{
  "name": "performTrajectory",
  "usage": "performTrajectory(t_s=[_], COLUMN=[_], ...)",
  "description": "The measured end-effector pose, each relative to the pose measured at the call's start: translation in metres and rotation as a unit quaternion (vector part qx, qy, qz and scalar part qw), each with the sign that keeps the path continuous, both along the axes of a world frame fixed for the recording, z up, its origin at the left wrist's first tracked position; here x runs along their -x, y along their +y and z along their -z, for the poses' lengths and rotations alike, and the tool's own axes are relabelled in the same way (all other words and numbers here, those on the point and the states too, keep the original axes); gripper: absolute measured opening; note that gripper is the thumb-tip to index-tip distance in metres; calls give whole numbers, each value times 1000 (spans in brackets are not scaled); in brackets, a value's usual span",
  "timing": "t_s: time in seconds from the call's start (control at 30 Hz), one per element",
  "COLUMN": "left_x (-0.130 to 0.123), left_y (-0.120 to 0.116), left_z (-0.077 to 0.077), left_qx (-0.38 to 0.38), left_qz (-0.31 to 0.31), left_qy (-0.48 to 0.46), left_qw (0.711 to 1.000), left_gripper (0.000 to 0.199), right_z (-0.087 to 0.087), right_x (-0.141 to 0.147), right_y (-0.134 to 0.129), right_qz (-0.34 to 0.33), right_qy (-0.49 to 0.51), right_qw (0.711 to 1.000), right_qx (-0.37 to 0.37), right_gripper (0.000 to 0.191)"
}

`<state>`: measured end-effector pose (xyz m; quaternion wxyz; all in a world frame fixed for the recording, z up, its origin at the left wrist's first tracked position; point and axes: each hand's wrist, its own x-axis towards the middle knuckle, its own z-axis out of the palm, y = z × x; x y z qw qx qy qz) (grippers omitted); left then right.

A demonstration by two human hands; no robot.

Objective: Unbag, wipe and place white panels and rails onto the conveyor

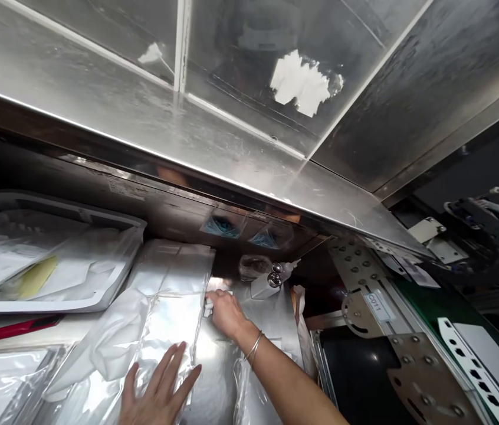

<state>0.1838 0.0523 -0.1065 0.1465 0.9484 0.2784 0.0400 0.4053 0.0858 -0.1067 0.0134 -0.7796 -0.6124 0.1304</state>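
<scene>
My left hand [156, 389] is open, its fingers spread over clear plastic bags [174, 319] lying on the metal worktop. Farther forward, my right hand [226, 316] reaches in with a bracelet on its wrist. Its fingers are curled together by the right edge of the bags, at some small white pieces [208, 307]; what the fingertips grip is partly hidden. A crumpled white cloth-like wrap [121, 330] lies left of the bags. Beyond my right hand stands a small white box [263, 286] with shiny round metal parts on it.
A grey plastic bin [85, 304] with papers and bags stands at the left, near a red-handled tool [10, 332]. A steel ledge [179, 136] overhangs the worktop. Machinery with a green belt [435, 313] and a bracket [475, 372] fills the right side.
</scene>
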Motion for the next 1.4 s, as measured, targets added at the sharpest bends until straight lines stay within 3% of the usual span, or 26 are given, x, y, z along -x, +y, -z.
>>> performTrajectory(t_s=[0.07, 0.1, 0.23, 0.3, 0.4, 0.5, 0.57, 0.67, 0.77, 0.9, 1.1, 1.27, 1.4], left_x=[-17, -27, -66, -82, -103, -122, -133, -147, -159, -175, -190, -174, -148], left_y=[18, 32, 96, 123, 147, 150, 143, 130, 124, 127, 129, 147, 165], left_z=[-13, -20, -46, -50, -50, -45, -38, -26, -16, -12, -17, -32, -45], left_qx=[32, 52, 101, 112, 109, 78, 52, 12, -23, -33, -22, 21, 77], left_qz=[75, 122, 196, 215, 205, 91, -10, -108, -159, -199, -229, -204, -163], left_qy=[-20, -5, 111, 121, 114, 121, 133, 139, 141, 152, 158, 161, 125], left_qw=[996, 991, 969, 963, 966, 985, 990, 984, 977, 967, 960, 965, 976], left_gripper=[55, 60, 73, 69, 57, 38, 51, 58, 62, 66, 59, 62, 42], right_z=[-7, -9, -5, 3, 10, 7, 4, 2, 5, 9, 5, 9, 11], right_x=[-17, -26, -42, -36, -14, 11, 19, 6, -25, -47, -38, -46, -58], right_y=[24, 38, 75, 66, 24, -18, -32, -29, -12, 2, -6, -9, 21], right_qz=[48, 72, 112, 106, 81, 41, 5, -19, 28, 76, 107, 117, 97], right_qy=[-30, -44, -54, -41, -9, 33, 67, 118, 149, 163, 167, 187, 179], right_qw=[998, 996, 992, 993, 996, 998, 996, 991, 988, 983, 980, 975, 974], right_qx=[-8, -9, 15, 20, 24, 41, 53, 57, 38, 23, 19, -22, -98], right_gripper=[32, 28, 21, 21, 27, 34, 28, 22, 29, 22, 19, 21, 24])
